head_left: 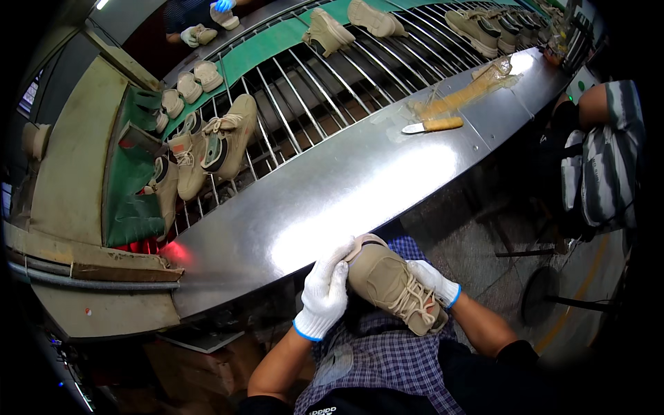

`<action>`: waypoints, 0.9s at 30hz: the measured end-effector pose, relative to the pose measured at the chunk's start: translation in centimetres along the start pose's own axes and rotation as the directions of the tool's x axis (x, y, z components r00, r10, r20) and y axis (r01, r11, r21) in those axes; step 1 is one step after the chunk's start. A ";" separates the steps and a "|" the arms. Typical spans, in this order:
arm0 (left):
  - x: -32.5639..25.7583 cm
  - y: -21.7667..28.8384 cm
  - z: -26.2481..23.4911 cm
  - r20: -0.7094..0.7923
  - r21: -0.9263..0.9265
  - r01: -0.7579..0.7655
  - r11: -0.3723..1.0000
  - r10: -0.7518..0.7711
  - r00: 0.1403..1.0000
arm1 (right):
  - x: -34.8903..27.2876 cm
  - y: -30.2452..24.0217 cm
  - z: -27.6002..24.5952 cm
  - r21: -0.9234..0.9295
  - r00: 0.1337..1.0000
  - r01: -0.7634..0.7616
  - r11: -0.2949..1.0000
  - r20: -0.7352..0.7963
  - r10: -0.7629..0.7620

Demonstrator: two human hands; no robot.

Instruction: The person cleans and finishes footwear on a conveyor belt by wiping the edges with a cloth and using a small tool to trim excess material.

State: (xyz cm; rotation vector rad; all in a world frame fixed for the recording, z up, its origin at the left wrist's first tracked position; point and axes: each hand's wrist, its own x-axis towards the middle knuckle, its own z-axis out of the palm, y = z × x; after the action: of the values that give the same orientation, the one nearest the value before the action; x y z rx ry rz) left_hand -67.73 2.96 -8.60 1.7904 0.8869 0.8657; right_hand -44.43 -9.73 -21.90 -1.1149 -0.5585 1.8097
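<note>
A beige lace-up shoe (391, 283) is held between my hands over my lap, just off the bench's near edge. Its rounded toe points up and left, and its cream laces lie toward the lower right. My left hand (324, 289), in a white knit glove with a blue cuff, is closed round the toe end, where a pale rim and a dark band show. My right hand (434, 282), gloved alike, grips the shoe's right side by the laces. Some of its fingers are hidden behind the shoe.
On the metal bench (235, 242) lies a knife (432, 126) beside a glue-stained patch (463, 97). Beyond run rollers (311, 104) carrying several beige shoes (232, 138) and a green strip with pale soles (189, 87). Across, a co-worker's gloved hands (190, 37) hold shoe parts. Another person (609, 152) sits right.
</note>
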 end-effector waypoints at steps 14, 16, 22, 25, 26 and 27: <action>0.3 0.1 -0.5 -0.020 0.083 0.010 0.996 -0.008 1.000 | -0.2 -0.5 0.9 0.035 0.997 -0.065 0.997 -0.029 0.066; 0.2 0.1 -0.4 -0.025 0.079 -0.013 0.997 0.015 1.000 | -0.1 -0.2 0.8 0.055 0.998 -0.063 0.996 -0.018 0.064; 0.1 0.2 -0.9 0.008 0.107 -0.040 0.993 0.040 0.999 | -0.2 -0.3 1.2 0.042 0.999 -0.037 0.998 -0.030 0.038; 0.1 0.2 -1.1 0.013 0.114 -0.054 0.992 0.053 0.999 | -0.1 -0.1 1.0 -0.012 1.000 0.000 1.000 -0.018 0.000; 0.1 0.2 -1.1 0.013 0.114 -0.057 0.992 0.056 0.998 | -0.1 -0.1 1.0 -0.033 1.000 0.020 0.999 -0.008 -0.020; 0.1 0.2 -1.1 0.013 0.114 -0.060 0.992 0.059 0.998 | -0.2 -0.3 1.0 -0.024 1.000 0.010 1.000 -0.013 -0.010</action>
State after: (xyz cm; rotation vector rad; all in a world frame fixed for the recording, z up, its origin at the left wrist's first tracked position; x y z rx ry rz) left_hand -68.57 3.46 -8.00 1.9269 0.8962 0.8577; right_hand -45.13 -9.69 -21.13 -1.1378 -0.5779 1.7900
